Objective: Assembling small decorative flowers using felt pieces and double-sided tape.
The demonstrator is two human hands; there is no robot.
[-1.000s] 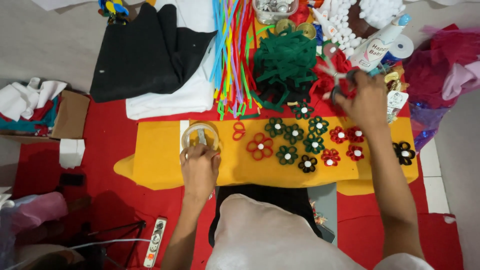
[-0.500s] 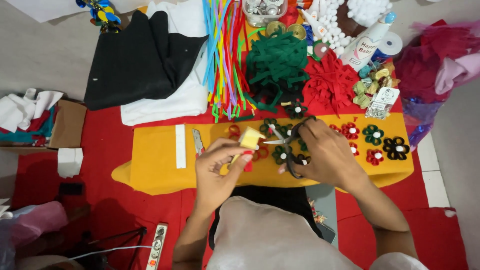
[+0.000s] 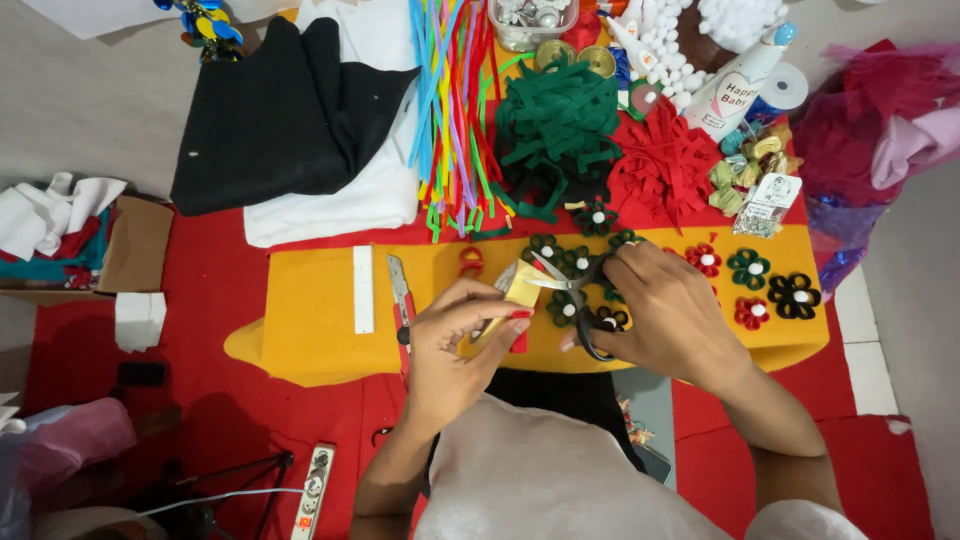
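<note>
Red floor mat, yellow felt sheet (image 3: 310, 330) on top. Small yellow felt piece (image 3: 522, 288) over sheet, pinched in left hand (image 3: 455, 345). Looks soft, light, floppy; best pinched near edge, away from blades. Right hand (image 3: 668, 315) curled through black scissors (image 3: 575, 300), blades touching piece. Felt flowers (image 3: 748, 268) just beside. Green strips (image 3: 555, 130) and red strips (image 3: 662, 165) farther back.

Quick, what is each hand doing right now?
Left hand: closed on a small yellow felt piece.
Right hand: closed on black-handled scissors, blades at the felt.
</note>
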